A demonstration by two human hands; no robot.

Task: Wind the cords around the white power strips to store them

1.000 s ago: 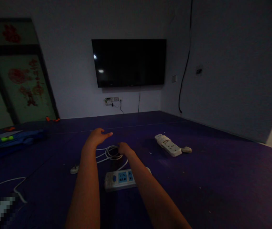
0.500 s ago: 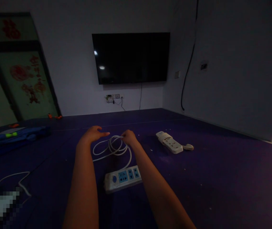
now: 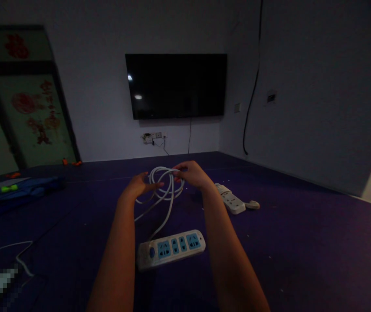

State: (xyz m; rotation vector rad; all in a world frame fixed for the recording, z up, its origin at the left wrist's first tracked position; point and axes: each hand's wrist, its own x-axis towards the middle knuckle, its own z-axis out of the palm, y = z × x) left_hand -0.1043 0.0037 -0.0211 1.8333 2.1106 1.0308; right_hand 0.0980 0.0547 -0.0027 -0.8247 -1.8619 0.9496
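Observation:
A white power strip with blue sockets lies on the dark purple floor mat between my forearms. Its white cord rises from it in loose coils. My right hand is closed on the top of the coils, held above the mat. My left hand is at the left side of the coils with fingers curled against the loops.
A second white power strip with its plug lies to the right. A black TV hangs on the far wall above a wall socket. Blue items lie at left, and another white cord trails at lower left.
My right hand has lifted the coiled cord up off the mat. My left hand has moved in to the coils. The power strip has shifted slightly.

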